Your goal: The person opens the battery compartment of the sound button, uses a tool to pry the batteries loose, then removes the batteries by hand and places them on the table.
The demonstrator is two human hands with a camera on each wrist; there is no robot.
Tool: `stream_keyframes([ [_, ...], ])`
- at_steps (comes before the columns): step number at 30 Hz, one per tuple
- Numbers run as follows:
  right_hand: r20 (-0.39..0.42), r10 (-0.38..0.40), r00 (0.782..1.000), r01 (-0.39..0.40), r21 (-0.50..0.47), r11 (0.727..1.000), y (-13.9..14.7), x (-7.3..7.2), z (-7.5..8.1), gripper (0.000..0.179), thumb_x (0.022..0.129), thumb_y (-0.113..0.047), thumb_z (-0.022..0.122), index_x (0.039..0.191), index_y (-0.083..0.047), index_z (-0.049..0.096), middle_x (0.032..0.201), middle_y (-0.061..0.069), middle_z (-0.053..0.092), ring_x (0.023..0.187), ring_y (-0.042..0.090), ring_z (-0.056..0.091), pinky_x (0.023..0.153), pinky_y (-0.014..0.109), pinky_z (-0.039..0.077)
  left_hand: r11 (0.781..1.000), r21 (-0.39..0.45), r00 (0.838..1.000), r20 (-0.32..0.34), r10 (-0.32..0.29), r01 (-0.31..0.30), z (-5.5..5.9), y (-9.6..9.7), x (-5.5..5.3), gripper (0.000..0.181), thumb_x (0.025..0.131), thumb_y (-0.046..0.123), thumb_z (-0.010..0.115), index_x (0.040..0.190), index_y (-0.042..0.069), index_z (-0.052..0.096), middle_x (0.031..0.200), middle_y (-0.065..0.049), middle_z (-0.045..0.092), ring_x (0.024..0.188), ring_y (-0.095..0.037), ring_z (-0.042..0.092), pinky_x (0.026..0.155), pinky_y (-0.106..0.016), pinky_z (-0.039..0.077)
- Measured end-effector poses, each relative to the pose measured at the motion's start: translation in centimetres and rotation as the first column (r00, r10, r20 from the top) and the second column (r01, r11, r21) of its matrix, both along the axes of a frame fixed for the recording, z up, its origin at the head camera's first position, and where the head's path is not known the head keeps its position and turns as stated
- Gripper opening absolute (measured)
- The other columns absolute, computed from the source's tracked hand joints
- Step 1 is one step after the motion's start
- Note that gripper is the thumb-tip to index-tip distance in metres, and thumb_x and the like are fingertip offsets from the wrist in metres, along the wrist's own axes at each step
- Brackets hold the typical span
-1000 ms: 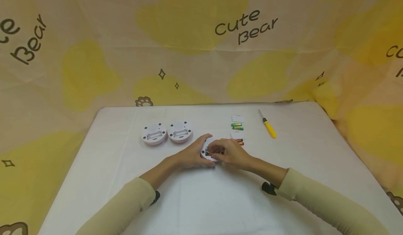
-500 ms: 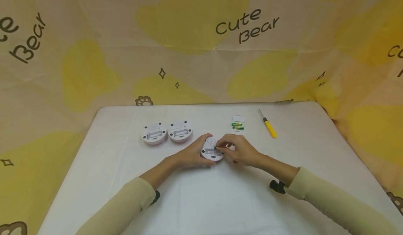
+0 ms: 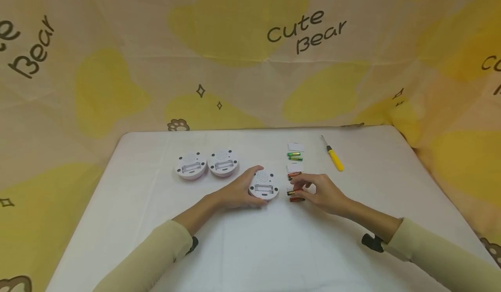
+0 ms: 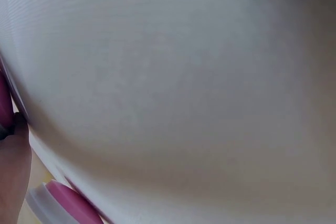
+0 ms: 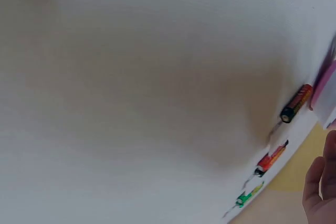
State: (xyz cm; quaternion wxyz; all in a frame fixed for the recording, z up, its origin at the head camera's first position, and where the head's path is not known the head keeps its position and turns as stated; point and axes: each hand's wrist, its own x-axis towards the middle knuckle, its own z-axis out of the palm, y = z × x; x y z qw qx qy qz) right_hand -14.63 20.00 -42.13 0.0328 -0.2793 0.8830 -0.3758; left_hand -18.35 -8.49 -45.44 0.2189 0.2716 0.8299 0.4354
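My left hand (image 3: 239, 190) grips the edge of a round white device (image 3: 266, 179), whose underside faces up with speaker holes, dark feet and an uncovered battery compartment holding no batteries. To its right, my right hand (image 3: 324, 193) pinches a dark-and-red battery (image 3: 291, 192) between thumb and fingers, low over the table. Just below it lies another red battery (image 3: 297, 199). In the right wrist view, the fingers (image 5: 314, 177) show at the lower right edge, near the device's pink side (image 5: 316, 90). The left wrist view catches only part of the left hand (image 4: 14, 169).
Two similar devices (image 3: 191, 166) stand upside down at the left, with uncovered compartments. Red batteries (image 3: 295, 174) and green batteries (image 3: 295, 158) lie behind the right hand, beside small white rectangular pieces (image 3: 295, 147). A screwdriver (image 3: 335, 158) with a yellow handle lies farther right.
My right hand has lifted a battery from the device's compartment and carried it right, beside the other red battery. My left hand has stayed on the device.
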Motion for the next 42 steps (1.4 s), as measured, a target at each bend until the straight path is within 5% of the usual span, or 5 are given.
stream_keyframes([
  [22, 0.018, -0.001, 1.000, 0.000, 0.061, 0.998, 1.8, 1.5, -2.7, 0.027, 0.083, -0.005, 0.079, 0.109, -0.005, 0.071, 0.092, -0.007, 0.073, 0.088, 0.010, 0.065, 0.078, 0.028, 0.053, 1.000, -0.003, 0.999, 0.012, 0.030, -0.030, 0.0, 0.2, 0.1, 0.107, 0.076, 0.036, 0.087, 0.157, 0.013, 0.020, 0.158, -0.005, 0.029, 0.145, -0.015, 0.026, 0.118, -0.037, 0.018],
  [30, -0.020, 0.026, 0.999, -0.025, 0.084, 0.996, 2.0, 1.6, -3.4, 0.027, 0.083, -0.007, 0.080, 0.108, -0.009, 0.072, 0.095, -0.008, 0.072, 0.087, 0.006, 0.065, 0.080, 0.028, 0.055, 0.999, -0.029, 0.999, -0.039, 0.033, -0.034, -0.1, 0.5, -0.2, 0.106, 0.074, 0.040, 0.088, 0.156, 0.013, 0.026, 0.156, -0.005, 0.034, 0.144, -0.017, 0.029, 0.118, -0.037, 0.021],
  [35, -0.096, 0.063, 0.993, -0.055, 0.085, 0.995, 2.0, 1.6, -3.6, 0.028, 0.082, -0.005, 0.081, 0.108, -0.009, 0.072, 0.094, -0.007, 0.072, 0.085, 0.007, 0.064, 0.076, 0.026, 0.054, 0.997, -0.041, 0.990, -0.131, 0.061, -0.067, 0.1, 1.0, -0.4, 0.104, 0.070, 0.039, 0.090, 0.152, 0.009, 0.034, 0.146, -0.007, 0.044, 0.135, -0.019, 0.041, 0.115, -0.038, 0.028],
  [42, -0.123, 0.022, 0.992, -0.011, 0.088, 0.996, 2.2, 1.1, -2.5, 0.026, 0.081, -0.003, 0.080, 0.106, -0.006, 0.072, 0.092, -0.006, 0.071, 0.082, 0.010, 0.061, 0.072, 0.024, 0.054, 0.981, -0.056, 0.972, -0.153, 0.175, -0.186, 0.5, 1.5, -1.2, 0.104, 0.072, 0.040, 0.087, 0.155, 0.011, 0.032, 0.150, -0.007, 0.042, 0.139, -0.023, 0.037, 0.115, -0.041, 0.027],
])
